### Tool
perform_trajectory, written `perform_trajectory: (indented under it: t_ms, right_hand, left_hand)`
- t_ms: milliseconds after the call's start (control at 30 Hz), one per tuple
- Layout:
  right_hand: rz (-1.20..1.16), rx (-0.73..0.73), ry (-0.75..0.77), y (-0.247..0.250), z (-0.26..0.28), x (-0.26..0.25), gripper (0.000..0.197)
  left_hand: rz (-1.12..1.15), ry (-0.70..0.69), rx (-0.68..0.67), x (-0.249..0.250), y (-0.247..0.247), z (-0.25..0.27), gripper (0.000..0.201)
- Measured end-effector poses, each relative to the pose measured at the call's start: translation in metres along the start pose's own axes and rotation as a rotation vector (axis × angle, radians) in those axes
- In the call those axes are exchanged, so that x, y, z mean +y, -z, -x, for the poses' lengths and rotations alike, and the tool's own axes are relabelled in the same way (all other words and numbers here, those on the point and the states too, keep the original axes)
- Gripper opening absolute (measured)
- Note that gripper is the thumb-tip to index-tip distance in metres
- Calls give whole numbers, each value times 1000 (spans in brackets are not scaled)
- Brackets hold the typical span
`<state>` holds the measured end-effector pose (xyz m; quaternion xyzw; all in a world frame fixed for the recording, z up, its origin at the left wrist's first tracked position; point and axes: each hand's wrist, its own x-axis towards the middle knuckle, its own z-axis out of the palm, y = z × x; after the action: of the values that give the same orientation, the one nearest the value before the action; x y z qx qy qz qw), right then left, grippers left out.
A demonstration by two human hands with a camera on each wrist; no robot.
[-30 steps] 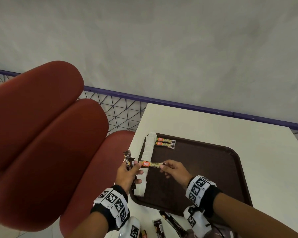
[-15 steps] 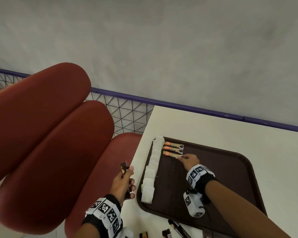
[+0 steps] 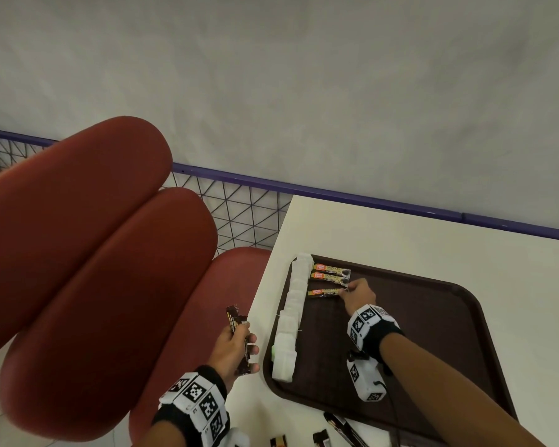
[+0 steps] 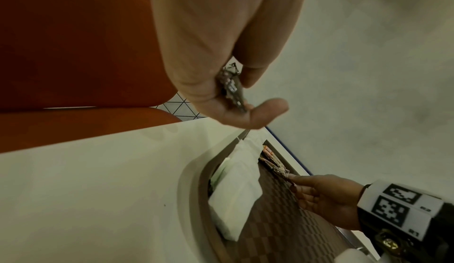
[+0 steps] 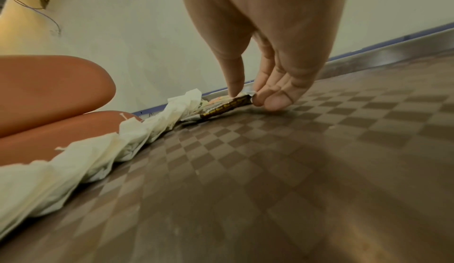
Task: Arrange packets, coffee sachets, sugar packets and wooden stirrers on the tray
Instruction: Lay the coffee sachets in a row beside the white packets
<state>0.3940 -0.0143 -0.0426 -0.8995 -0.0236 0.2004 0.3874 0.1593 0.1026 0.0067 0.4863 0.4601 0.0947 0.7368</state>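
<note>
A dark brown tray [image 3: 439,321] lies on the white table [image 3: 400,240]. A row of white packets [image 3: 291,317] runs along the tray's left edge. Two orange-and-brown coffee sachets [image 3: 331,275] lie side by side at the tray's far left. My right hand [image 3: 357,290] pinches the right end of a third coffee sachet [image 3: 325,292] just below them; in the right wrist view this sachet [image 5: 226,107] lies on the tray [image 5: 294,170] between thumb and fingers. My left hand [image 3: 236,346], off the table's left edge, grips several dark sachets [image 3: 238,330], also seen as dark sachets [image 4: 232,88].
A red padded seat [image 3: 88,269] stands left of the table. A purple rail with wire mesh [image 3: 246,214] runs behind. More dark sachets [image 3: 342,429] lie on the table at the bottom edge, near the tray's front rim.
My right hand carried the third sachet from my left hand to the tray's far left and set it below the other two. The left hand moved back off the table's edge.
</note>
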Motion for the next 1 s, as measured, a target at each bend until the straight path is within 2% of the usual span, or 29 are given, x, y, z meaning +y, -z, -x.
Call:
perform_trajectory:
  t_ms: [233,533,1000]
  right_hand:
    - [227,14,130,-2,4,2,33]
    - [279,-22,140,-6,5,3,22]
    - [311,15,110,-3,-1,4,27]
  left_hand:
    - [17,2,-18,0,0,1,10]
    - [22,-5,-10,1,8,2,12]
    - [45,16,-60,3,12,0,10]
